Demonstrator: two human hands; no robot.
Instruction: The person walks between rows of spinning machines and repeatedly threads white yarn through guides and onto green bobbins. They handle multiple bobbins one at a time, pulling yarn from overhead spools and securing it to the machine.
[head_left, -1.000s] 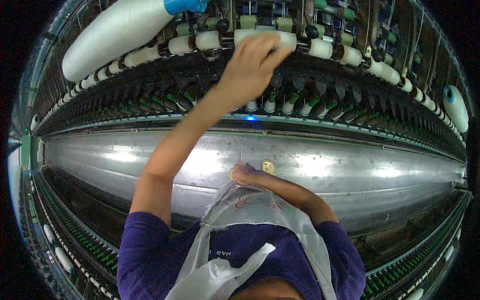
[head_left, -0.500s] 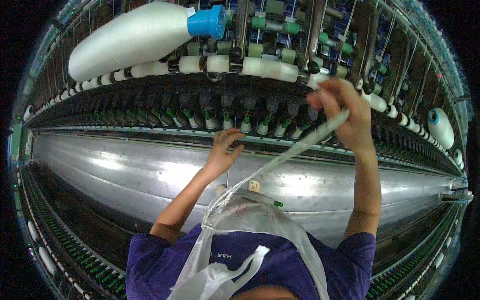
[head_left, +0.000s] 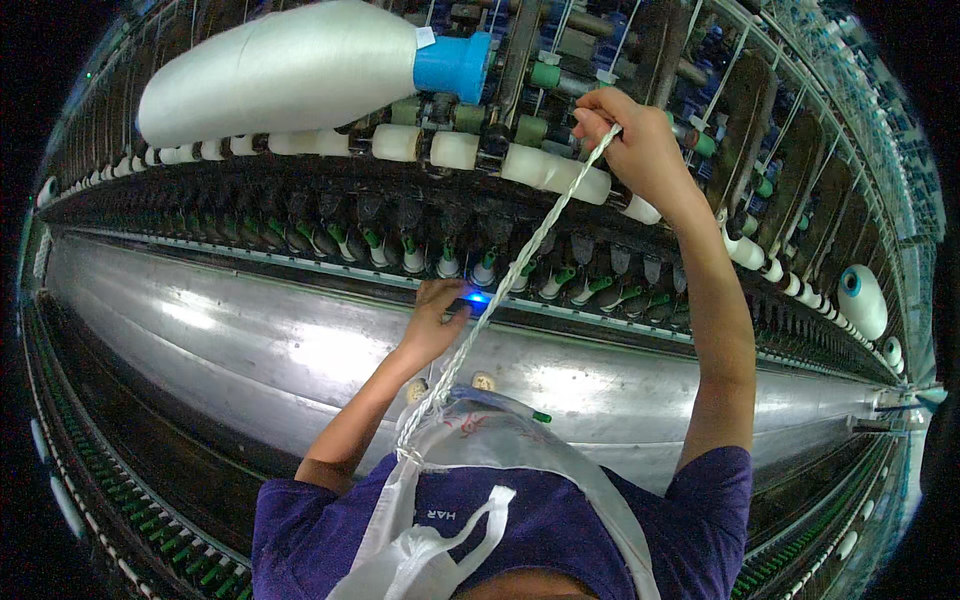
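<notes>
My right hand [head_left: 637,150] is raised high and pinches the upper end of a white twisted roving strand [head_left: 500,290], up by the row of cream rollers [head_left: 455,148]. The strand runs down diagonally to a clear plastic bag [head_left: 500,440] tied at my chest. My left hand [head_left: 437,315] reaches forward and low, its fingers touching the rail of the spinning frame beside a small blue light [head_left: 478,300]. Just above that rail stands a row of green-tipped spindles [head_left: 420,255].
A large white bobbin with a blue end [head_left: 300,65] hangs overhead at upper left. A shiny metal panel [head_left: 250,340] runs along the machine below the spindles. More bobbins [head_left: 862,298] sit at the right. Rows of green spindles [head_left: 150,520] line the lower left.
My right hand has risen higher and drawn the white strand out longer from the bag. My left hand, raised to the rollers a second ago, has dropped to the rail by the blue light.
</notes>
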